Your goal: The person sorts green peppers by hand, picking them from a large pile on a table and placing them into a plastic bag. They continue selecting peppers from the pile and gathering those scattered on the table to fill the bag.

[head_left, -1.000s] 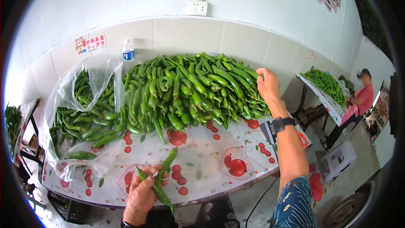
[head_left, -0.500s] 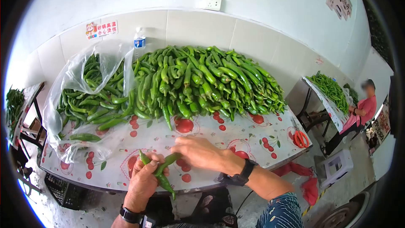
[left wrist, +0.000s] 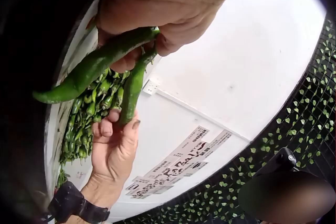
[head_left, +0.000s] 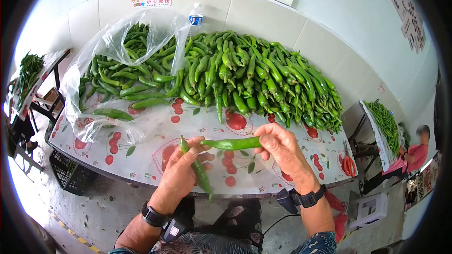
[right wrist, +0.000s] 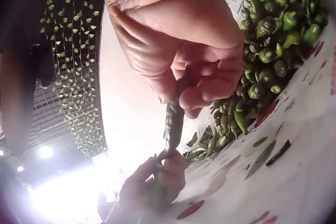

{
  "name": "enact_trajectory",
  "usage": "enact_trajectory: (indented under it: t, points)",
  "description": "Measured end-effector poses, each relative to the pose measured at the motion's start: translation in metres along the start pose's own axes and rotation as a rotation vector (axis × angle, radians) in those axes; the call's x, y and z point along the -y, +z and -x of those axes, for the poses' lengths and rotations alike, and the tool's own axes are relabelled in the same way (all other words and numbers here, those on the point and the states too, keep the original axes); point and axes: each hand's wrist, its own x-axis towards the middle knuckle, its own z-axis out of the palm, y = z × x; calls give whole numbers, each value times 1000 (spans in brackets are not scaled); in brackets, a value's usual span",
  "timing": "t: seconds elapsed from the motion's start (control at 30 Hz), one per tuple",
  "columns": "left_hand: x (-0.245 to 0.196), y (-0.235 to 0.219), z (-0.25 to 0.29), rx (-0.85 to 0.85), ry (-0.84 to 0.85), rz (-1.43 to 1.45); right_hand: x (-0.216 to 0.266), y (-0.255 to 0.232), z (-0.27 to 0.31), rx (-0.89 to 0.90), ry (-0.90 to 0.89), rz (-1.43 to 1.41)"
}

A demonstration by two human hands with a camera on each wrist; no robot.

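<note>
My left hand (head_left: 179,174) grips a green chili pepper (head_left: 201,176) that slants down across the fingers. Its fingertips also meet the stem end of a second green pepper (head_left: 233,144), which lies nearly level between both hands. Thumb and fingers of my right hand (head_left: 285,155) pinch the other end of that second pepper. In the left wrist view the two peppers converge at the left fingertips, and the right hand (left wrist: 113,150) holds the lower one's far end. The right wrist view shows the second pepper (right wrist: 173,127) stretched between the hands, over the patterned tablecloth (head_left: 150,178).
A big heap of green peppers (head_left: 263,75) covers the table's back, stems facing front. A clear plastic bag (head_left: 70,99) with more peppers lies at left, a water bottle (head_left: 196,15) behind. Red-handled scissors (head_left: 348,165) rest at the right edge. A person (head_left: 414,150) works at another table.
My right hand has come from the heap's right end to the left hand and now holds one end of the second pepper. The head view has shifted and tilted.
</note>
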Motion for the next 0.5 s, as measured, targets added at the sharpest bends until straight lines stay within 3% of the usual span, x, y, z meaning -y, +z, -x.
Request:
enact_trajectory:
  t: [0.23, 0.27, 0.5]
  points:
    - [5, -8, -1, 104, 11, -35, 23, -39, 10, -356, -174, -377]
    - [6, -8, -1, 114, 14, -46, 22, -55, 12, -343, -224, -425]
    - [4, -7, 3, 111, 3, -91, 29, -124, -13, -822, -381, -192]
